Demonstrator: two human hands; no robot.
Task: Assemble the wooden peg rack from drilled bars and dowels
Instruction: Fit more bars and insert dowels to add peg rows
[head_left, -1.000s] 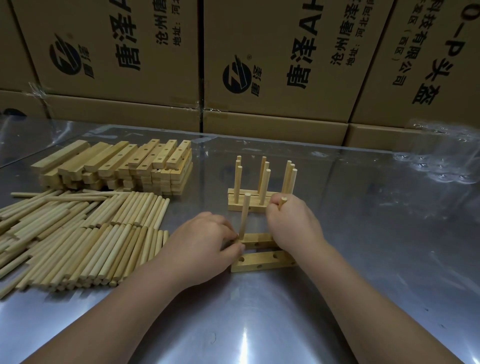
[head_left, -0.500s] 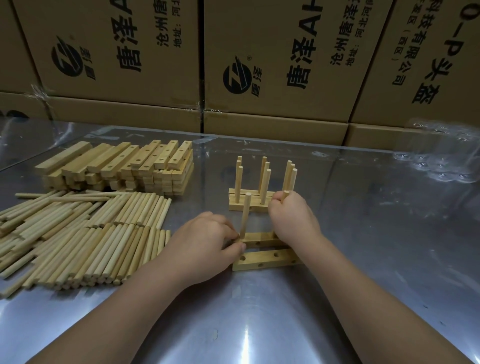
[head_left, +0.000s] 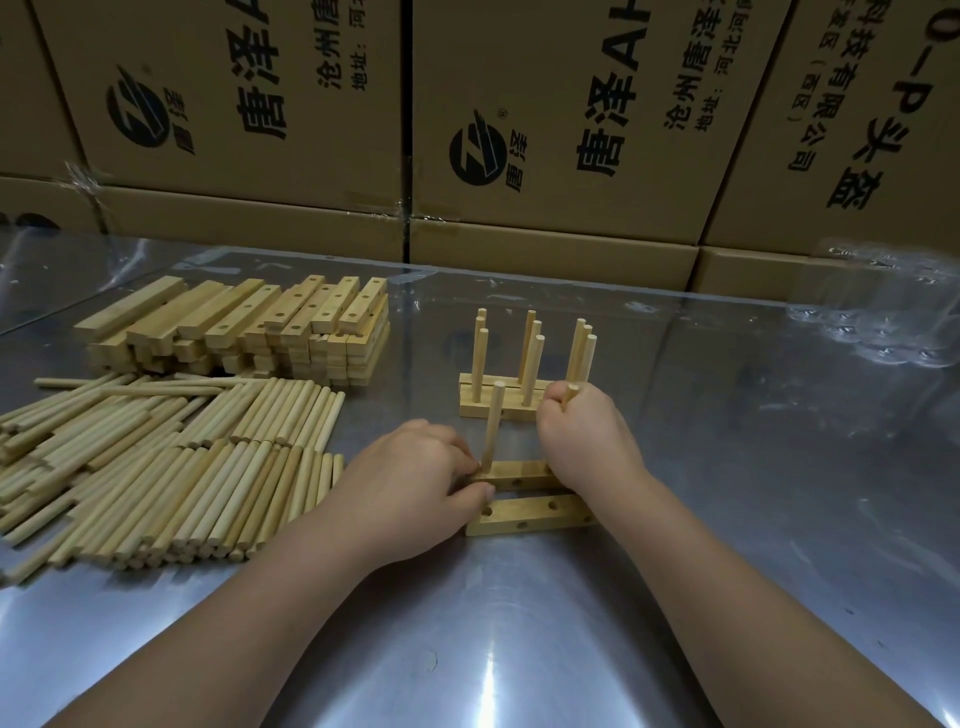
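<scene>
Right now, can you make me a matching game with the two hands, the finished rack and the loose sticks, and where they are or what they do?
Things:
1 left hand
2 right hand
3 finished rack
4 loose dowels

States:
A lying flat at the left
B gripping a dowel
C standing behind both hands
D pinching the end of a drilled bar

Pairs: 1-D, 2-B, 3-C, 4-A.

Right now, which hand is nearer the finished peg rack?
Right. The right hand, gripping a dowel, is just before the right end of the finished peg rack; the left hand is nearer the camera, at the base of the upright dowel.
</scene>
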